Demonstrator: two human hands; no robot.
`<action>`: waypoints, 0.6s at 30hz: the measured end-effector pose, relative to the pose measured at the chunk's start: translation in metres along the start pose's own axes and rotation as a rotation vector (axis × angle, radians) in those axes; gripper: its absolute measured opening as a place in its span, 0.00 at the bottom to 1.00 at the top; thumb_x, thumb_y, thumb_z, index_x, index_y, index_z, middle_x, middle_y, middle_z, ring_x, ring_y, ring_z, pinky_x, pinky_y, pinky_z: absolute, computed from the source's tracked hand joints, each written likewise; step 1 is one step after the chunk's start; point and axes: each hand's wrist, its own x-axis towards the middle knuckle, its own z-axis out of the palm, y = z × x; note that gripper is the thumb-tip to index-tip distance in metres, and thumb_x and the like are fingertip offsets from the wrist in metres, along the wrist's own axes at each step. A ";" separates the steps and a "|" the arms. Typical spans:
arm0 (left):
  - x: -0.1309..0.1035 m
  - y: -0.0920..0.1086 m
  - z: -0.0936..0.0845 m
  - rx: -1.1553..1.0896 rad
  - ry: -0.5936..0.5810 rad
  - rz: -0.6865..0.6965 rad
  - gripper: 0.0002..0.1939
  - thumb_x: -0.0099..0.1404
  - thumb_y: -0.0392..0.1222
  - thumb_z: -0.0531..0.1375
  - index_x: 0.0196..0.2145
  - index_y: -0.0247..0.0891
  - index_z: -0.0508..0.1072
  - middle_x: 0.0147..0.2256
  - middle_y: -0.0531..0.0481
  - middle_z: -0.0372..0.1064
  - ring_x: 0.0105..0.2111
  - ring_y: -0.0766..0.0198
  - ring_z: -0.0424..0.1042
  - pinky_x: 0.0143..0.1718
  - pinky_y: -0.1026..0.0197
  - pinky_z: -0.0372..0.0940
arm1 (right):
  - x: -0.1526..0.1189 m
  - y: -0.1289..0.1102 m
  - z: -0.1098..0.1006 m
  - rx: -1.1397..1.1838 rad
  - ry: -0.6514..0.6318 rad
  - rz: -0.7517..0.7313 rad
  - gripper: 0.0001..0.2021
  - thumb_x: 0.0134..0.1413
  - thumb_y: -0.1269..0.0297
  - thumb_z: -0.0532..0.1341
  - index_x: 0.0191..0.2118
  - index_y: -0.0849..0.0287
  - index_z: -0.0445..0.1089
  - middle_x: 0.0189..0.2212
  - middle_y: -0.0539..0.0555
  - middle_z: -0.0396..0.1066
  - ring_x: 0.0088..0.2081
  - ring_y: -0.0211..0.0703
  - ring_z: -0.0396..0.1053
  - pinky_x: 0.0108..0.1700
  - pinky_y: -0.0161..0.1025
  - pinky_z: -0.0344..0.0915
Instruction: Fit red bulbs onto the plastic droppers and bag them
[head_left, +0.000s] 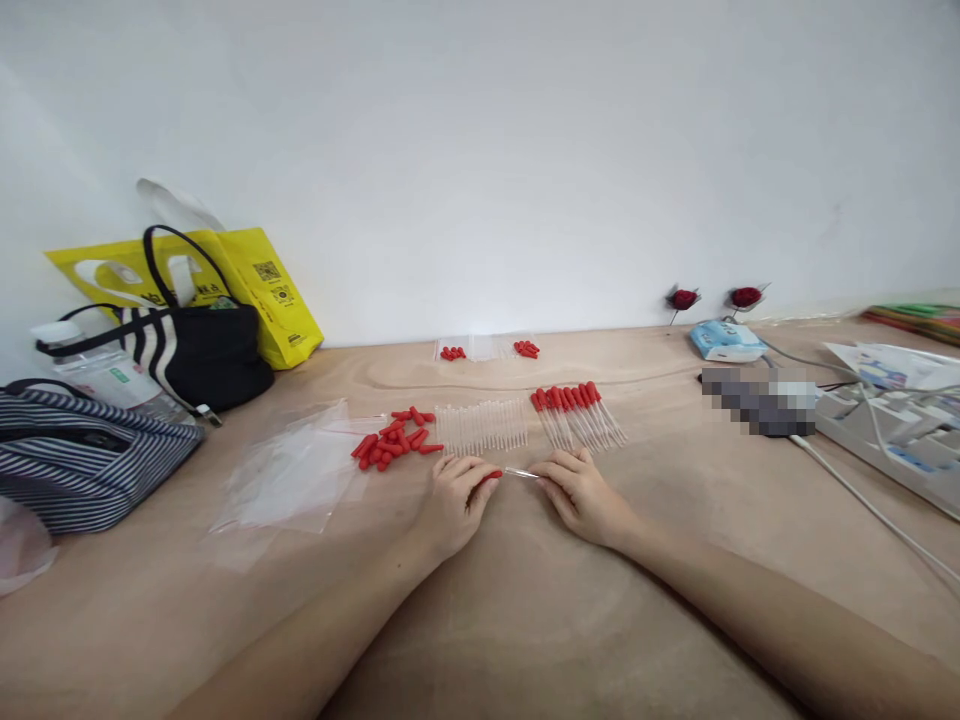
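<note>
Between finger and thumb, my left hand [459, 500] pinches a red rubber bulb [492, 476]. My right hand [579, 497] is closed on a thin clear glass dropper tube [519, 472], its end pointing at the bulb's mouth. Whether tube and bulb touch is too small to tell. Just beyond my hands lies a row of bare clear tubes [484, 427]. To its left is a heap of loose red bulbs [397, 438]. On its right, several droppers with red bulbs fitted [574, 412] lie side by side.
Clear plastic bags [289, 490] lie flat at the left. Farther left stand a striped pouch [97, 455], a black bag [202, 350] and a yellow bag [289, 310]. Small bags of red bulbs [487, 347] rest by the wall. A tissue pack [726, 342] and a power strip [900, 440] sit right.
</note>
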 end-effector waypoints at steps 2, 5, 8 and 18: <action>0.001 0.001 -0.002 0.019 -0.007 -0.019 0.08 0.63 0.39 0.52 0.36 0.41 0.71 0.33 0.52 0.72 0.35 0.62 0.69 0.46 0.49 0.52 | 0.000 -0.001 0.000 0.021 0.011 0.017 0.10 0.57 0.71 0.49 0.40 0.59 0.66 0.34 0.54 0.69 0.34 0.39 0.65 0.39 0.40 0.54; 0.002 0.002 -0.003 0.054 -0.012 -0.022 0.08 0.63 0.40 0.53 0.35 0.42 0.71 0.32 0.53 0.72 0.35 0.62 0.69 0.47 0.47 0.48 | 0.000 -0.002 0.000 0.045 0.025 0.015 0.10 0.57 0.71 0.50 0.40 0.59 0.66 0.34 0.54 0.70 0.34 0.39 0.65 0.39 0.40 0.53; 0.002 0.003 -0.003 0.068 -0.013 -0.030 0.08 0.62 0.41 0.53 0.35 0.42 0.71 0.31 0.52 0.72 0.35 0.62 0.69 0.47 0.48 0.47 | -0.001 -0.003 0.001 0.054 0.030 0.004 0.10 0.57 0.70 0.50 0.41 0.59 0.66 0.32 0.54 0.70 0.33 0.38 0.65 0.40 0.40 0.52; 0.003 0.003 -0.005 -0.039 -0.056 -0.052 0.09 0.62 0.44 0.53 0.31 0.42 0.71 0.27 0.54 0.71 0.30 0.64 0.67 0.48 0.49 0.46 | -0.003 -0.003 0.002 0.104 0.028 -0.084 0.10 0.56 0.66 0.52 0.41 0.58 0.68 0.28 0.52 0.70 0.29 0.36 0.63 0.38 0.39 0.50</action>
